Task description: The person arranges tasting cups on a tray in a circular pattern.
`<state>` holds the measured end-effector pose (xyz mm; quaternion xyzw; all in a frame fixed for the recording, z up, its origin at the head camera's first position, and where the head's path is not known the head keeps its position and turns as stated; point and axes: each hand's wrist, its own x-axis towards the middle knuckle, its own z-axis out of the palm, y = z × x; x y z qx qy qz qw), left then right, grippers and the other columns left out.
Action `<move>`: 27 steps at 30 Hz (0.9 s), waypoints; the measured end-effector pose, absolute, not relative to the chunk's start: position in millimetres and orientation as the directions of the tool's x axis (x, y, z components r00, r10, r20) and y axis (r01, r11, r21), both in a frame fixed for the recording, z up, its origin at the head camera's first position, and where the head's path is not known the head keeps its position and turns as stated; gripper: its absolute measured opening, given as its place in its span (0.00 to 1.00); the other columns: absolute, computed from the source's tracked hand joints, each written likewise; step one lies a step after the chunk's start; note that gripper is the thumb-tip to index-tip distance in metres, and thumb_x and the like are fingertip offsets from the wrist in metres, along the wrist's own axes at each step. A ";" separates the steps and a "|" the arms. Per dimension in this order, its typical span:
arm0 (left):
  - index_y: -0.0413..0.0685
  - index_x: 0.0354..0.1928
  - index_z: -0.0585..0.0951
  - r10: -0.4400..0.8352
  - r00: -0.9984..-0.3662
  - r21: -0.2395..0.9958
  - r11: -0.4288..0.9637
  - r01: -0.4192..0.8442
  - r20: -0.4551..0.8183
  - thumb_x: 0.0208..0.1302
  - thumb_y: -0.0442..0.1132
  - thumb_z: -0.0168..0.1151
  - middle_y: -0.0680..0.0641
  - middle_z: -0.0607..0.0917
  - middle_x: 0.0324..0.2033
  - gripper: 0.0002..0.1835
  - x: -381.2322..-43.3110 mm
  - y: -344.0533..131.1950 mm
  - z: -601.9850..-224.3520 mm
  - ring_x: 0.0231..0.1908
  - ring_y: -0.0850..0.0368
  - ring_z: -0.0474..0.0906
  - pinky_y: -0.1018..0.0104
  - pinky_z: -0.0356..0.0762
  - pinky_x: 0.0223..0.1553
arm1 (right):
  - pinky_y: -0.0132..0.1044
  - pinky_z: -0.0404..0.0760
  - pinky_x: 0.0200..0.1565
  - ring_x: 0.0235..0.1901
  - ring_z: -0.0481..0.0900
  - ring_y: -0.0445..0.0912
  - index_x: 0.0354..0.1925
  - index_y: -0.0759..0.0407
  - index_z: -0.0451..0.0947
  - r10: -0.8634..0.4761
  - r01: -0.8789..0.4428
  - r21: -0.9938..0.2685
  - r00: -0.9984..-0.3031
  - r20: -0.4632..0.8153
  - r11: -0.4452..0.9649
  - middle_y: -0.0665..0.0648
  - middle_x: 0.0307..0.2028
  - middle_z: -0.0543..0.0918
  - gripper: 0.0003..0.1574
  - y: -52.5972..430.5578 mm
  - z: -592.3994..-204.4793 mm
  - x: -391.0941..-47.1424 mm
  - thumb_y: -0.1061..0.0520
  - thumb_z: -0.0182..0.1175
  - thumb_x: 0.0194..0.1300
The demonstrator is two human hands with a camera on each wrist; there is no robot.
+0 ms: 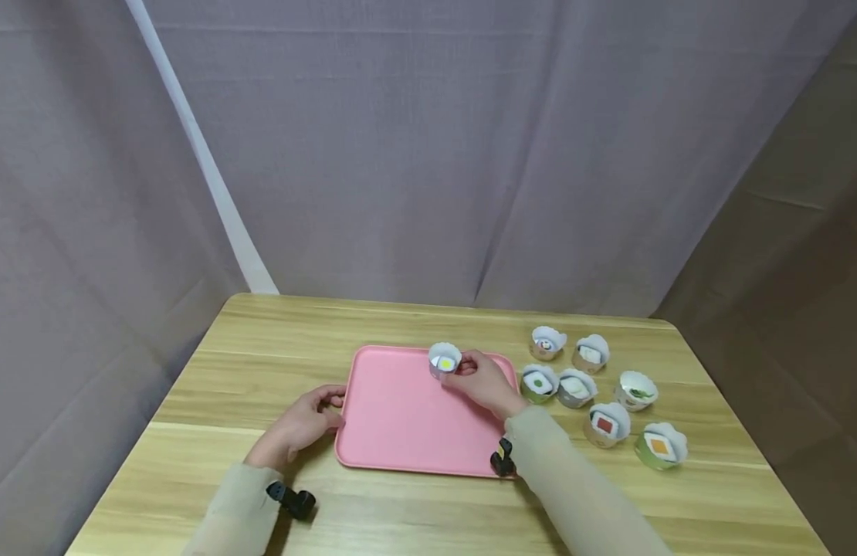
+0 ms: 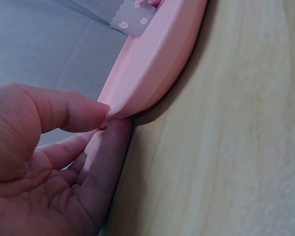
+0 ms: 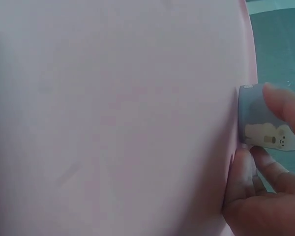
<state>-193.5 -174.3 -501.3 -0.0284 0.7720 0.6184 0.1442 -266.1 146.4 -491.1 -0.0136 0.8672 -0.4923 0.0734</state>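
At six o'clock in the head view we see a pink tray (image 1: 401, 421) of smooth, matt plastic. The table (image 1: 192, 471) around it shows smooth wood grain. At twelve o'clock hangs a grey curtain (image 1: 366, 154) of matt, creased cloth. We read the baking cup (image 3: 255, 110) at the tray's one o'clock as smooth printed paper, like the cups (image 1: 598, 439) at four o'clock. The sleeves (image 1: 581, 486) look like matt cloth; the wrist cameras (image 1: 301, 504), black plastic.

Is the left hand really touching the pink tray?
Touching. The left wrist view shows it: the left hand pinches the corner of the pink tray, with no gap between them.
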 end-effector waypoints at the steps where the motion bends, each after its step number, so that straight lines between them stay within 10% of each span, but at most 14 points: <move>1: 0.40 0.61 0.74 0.136 -0.957 0.948 0.228 -0.221 -0.256 0.55 0.24 0.60 0.41 0.72 0.45 0.29 -193.4 -173.9 -501.8 0.36 0.51 0.71 0.61 0.79 0.39 | 0.41 0.75 0.46 0.40 0.74 0.46 0.50 0.59 0.75 -0.092 0.047 -0.850 -0.989 -0.111 0.525 0.55 0.40 0.78 0.32 146.7 -491.8 -266.3 0.48 0.74 0.51; 17: 0.40 0.61 0.74 0.146 -0.961 0.950 0.242 -0.196 -0.235 0.54 0.24 0.60 0.41 0.73 0.44 0.29 -192.9 -176.8 -496.7 0.35 0.52 0.71 0.63 0.77 0.37 | 0.36 0.72 0.39 0.35 0.71 0.46 0.47 0.60 0.75 -0.087 0.028 -0.834 -0.992 -0.091 0.551 0.55 0.35 0.75 0.27 138.8 -487.5 -265.8 0.53 0.74 0.51; 27: 0.39 0.62 0.73 0.164 -0.956 0.949 0.248 -0.197 -0.242 0.55 0.24 0.60 0.41 0.72 0.45 0.29 -195.0 -176.8 -499.0 0.36 0.52 0.71 0.62 0.77 0.39 | 0.44 0.75 0.52 0.48 0.76 0.49 0.62 0.61 0.69 -0.241 -0.031 -0.858 -0.965 -0.108 0.512 0.60 0.51 0.77 0.36 168.5 -467.2 -245.5 0.52 0.69 0.59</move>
